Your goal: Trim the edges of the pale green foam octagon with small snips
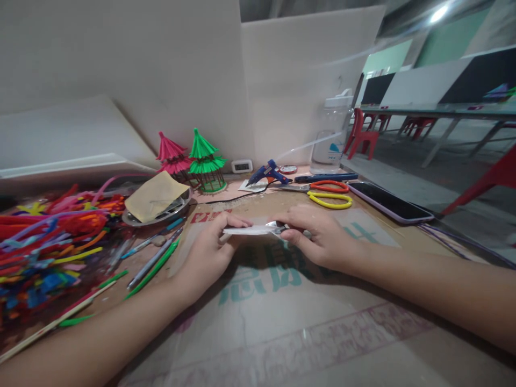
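A thin, flat white piece is held level between my two hands, over the printed cardboard. My left hand grips its left end, thumb below and fingers on top. At the right end, my right hand is closed on a small shiny silver-and-dark part, whose kind I cannot make out. Beyond the hands lie scissors with red and yellow handles and a blue glue gun.
Colourful pipe cleaners heap at the left, beside a metal dish with yellow sandpaper-like sheet. Pink and green pagoda-like models stand behind. A phone, clear bottle and blue cutter-like tool are at the right.
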Motion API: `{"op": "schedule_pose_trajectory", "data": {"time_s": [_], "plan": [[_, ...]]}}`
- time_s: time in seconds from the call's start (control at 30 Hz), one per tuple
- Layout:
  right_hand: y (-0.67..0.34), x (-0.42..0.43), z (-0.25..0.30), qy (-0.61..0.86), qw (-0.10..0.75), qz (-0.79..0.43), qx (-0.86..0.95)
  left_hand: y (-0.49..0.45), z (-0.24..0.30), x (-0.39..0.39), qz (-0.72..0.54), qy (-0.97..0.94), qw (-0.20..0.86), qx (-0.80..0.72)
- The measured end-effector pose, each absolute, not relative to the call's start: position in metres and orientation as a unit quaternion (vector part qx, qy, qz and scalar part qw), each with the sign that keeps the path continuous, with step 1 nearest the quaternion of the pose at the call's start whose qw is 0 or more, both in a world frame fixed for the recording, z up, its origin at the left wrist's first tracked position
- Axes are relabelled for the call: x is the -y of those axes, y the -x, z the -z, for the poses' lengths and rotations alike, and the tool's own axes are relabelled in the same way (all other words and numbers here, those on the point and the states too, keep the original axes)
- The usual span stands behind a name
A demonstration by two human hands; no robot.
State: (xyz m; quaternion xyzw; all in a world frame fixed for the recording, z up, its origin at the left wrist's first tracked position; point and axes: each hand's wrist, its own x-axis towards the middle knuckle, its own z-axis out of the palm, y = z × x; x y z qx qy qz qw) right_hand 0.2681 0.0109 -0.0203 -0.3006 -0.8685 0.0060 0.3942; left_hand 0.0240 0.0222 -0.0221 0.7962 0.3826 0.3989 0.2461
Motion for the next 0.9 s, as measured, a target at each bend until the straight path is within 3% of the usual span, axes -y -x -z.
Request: {"op": "schedule_pose_trajectory", "data": {"time_s": [0.9], "plan": [[-0.2672, -0.0083, 0.0206, 0.309, 0.403, -0.034, 0.861, -0.0255, 0.0188, -0.0172, -0.399, -0.811, 0.19, -0.383]]}}
